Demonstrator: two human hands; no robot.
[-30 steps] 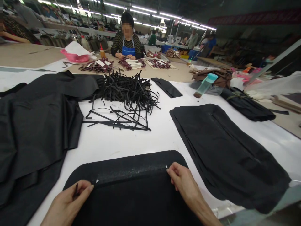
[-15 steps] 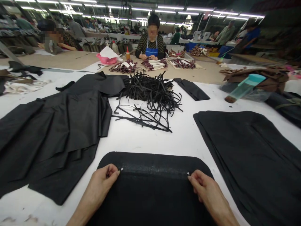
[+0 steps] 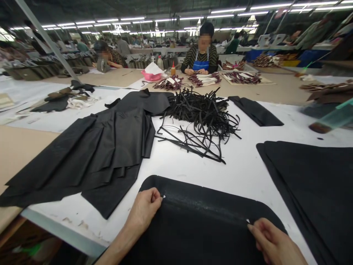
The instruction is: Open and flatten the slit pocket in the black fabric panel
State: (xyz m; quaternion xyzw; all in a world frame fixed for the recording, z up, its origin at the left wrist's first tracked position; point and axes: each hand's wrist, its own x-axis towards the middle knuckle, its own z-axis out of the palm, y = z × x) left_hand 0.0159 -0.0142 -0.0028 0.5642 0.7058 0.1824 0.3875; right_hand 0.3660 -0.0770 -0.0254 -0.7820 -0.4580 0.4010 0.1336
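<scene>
A black panel with rounded far corners lies before me, a shiny band running along its far side. Two small white marks show on it, one near each hand. Beside the left mark, my left hand has thumb and fingers pinched together. My right hand pinches the same way at the right mark, a tiny dark end showing at its fingertips. Whatever thin thing the fingers hold is too small to make out. Beyond the panel lies a tangled heap of narrow black strips.
Overlapping black sheets lie to the left, and a stack of black panels to the right. A folded black piece and a teal-lidded bottle lie farther back. Across the table, a person handles maroon and white pieces.
The view has swung to the right-tilted left, so everything sits farther right and the panel looks slanted. Both hands remain pinched beside the white marks.
</scene>
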